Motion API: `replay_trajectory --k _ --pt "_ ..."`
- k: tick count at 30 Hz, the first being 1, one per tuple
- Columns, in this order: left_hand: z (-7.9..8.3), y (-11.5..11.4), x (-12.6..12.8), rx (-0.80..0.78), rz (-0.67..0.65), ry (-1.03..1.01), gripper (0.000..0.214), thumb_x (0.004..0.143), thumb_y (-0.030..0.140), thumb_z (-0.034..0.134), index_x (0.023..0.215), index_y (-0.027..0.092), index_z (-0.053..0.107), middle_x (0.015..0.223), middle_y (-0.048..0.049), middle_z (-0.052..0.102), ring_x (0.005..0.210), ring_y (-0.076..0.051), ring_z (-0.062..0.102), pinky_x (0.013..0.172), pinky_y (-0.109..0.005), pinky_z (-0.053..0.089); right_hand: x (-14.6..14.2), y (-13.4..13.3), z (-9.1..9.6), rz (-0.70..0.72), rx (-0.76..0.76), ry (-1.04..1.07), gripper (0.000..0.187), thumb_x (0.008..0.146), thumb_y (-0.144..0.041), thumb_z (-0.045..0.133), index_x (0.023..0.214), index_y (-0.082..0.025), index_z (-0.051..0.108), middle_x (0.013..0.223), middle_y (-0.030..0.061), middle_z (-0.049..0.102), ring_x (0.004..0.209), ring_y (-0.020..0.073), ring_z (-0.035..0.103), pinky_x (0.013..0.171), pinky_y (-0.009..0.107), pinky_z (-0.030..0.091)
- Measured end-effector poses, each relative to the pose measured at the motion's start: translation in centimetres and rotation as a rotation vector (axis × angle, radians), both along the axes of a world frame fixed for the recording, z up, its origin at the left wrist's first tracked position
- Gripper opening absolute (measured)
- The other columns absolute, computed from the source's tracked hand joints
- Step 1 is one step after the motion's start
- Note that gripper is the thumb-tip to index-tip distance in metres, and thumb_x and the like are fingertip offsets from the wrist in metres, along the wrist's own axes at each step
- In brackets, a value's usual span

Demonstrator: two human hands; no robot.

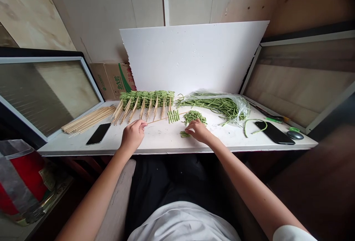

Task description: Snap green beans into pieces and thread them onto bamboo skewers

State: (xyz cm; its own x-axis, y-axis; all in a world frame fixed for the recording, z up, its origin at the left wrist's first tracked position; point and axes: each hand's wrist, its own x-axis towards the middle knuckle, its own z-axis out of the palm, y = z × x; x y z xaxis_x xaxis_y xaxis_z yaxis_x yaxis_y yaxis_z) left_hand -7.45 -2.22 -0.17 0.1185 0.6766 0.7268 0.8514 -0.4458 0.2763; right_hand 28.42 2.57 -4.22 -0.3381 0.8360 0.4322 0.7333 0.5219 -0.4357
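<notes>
left hand pinching the end of a bamboo skewer with cut long beans on it, while the fingers of my right hand sit pressed together right beside a pile of chopped beans on the white surface

On a table, a cut-bean pile sits at center, skewered beans at twelve o'clock before an upright board, bagged long beans at two, a smartphone at three, a second smartphone at eight, bare skewers at nine.
</notes>
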Motion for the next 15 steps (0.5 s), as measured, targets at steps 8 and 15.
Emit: replay_trajectory --k 8,15 --pt "-0.15 0.08 -0.01 -0.015 0.0 0.009 0.023 0.096 0.018 0.052 0.091 0.022 0.073 0.08 -0.0043 0.077 0.075 -0.022 0.071 0.07 -0.03 0.05 -0.84 -0.07 -0.47 0.002 -0.032 -0.028 0.01 0.089 -0.017 0.076 0.085 -0.024 0.082 0.094 0.012 0.078 0.105 0.0358 0.061 0.094 0.047 0.047" --pt "-0.27 0.05 0.08 -0.032 0.009 -0.003 0.022 0.095 0.017 0.053 0.09 0.023 0.073 0.078 -0.0031 0.075 0.071 -0.022 0.069 0.067 -0.03 0.048 -0.6 0.3 0.14 -0.03 0.024 0.259 0.012 0.09 -0.035 0.077 0.095 -0.025 0.083 0.097 0.0106 0.081 0.102 0.0346 0.063 0.091 0.049 0.048"
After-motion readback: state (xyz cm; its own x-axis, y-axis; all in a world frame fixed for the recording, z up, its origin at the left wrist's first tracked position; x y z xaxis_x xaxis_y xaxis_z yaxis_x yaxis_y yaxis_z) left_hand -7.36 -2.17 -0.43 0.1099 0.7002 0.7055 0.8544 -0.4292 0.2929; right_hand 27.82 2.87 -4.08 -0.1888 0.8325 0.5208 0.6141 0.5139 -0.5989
